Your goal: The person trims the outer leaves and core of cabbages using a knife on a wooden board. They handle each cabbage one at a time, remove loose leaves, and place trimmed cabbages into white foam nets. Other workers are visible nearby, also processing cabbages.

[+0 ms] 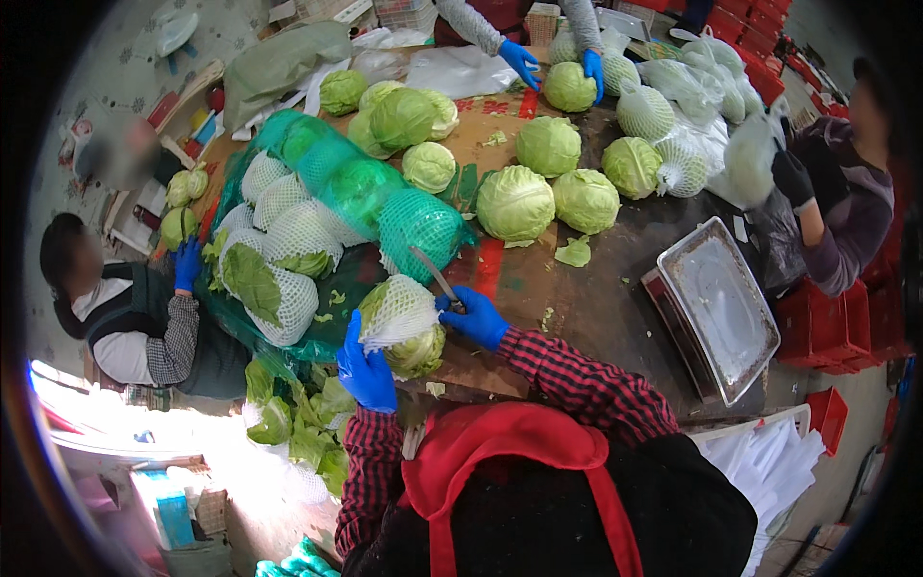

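Note:
My left hand, in a blue glove, supports the near left side of a green cabbage at the table's front edge. A white foam net covers part of this cabbage, and its lower side is bare. My right hand, also gloved in blue, grips a knife with the blade pointing up and away to the left. The fingers of that hand meet the right edge of the foam net. Just beyond lies a green mesh sack of cabbages, beside several cabbages in white foam nets.
Bare cabbages lie across the wooden table. A metal scale stands at right. Co-workers stand left, right and opposite; one's blue-gloved hands are at a cabbage. Loose leaves lie below the table's near left edge.

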The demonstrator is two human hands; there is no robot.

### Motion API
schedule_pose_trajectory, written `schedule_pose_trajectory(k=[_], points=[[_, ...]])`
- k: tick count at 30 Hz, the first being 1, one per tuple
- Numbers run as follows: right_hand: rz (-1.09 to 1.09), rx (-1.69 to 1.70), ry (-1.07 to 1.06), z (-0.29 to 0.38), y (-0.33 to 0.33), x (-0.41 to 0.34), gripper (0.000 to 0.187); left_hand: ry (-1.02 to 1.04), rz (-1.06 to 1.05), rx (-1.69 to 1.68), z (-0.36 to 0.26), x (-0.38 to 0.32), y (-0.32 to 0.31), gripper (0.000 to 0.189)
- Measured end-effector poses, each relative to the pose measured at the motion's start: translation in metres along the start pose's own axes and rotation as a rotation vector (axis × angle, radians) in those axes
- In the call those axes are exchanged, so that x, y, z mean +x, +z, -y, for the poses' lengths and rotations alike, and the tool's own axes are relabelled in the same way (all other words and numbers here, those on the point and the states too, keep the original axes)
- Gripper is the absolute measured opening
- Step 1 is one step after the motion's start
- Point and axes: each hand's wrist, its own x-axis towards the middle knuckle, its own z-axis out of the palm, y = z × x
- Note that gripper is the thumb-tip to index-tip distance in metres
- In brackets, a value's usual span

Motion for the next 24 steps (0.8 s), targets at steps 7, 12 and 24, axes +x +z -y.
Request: schedule_pose_trajectory(k=[7,12,24], points=[[-0.066,0.173,0.169,0.033,-0.045,-0.033,0.019,0.279,0.490,-0.248,-0.017,-0.011,-0.002,0.015],[-0.204,-0.308,0.018,0.100,-0.074,-0.100,0.056,0.201,0.725,-0.672,-0.041,-0.028,0.035,0.025],[-0.202,-0.485,0.083,0.073,-0.084,-0.103,0.096,-0.588,0.775,-1.094,-0.021,0.006,0.067,0.043]])
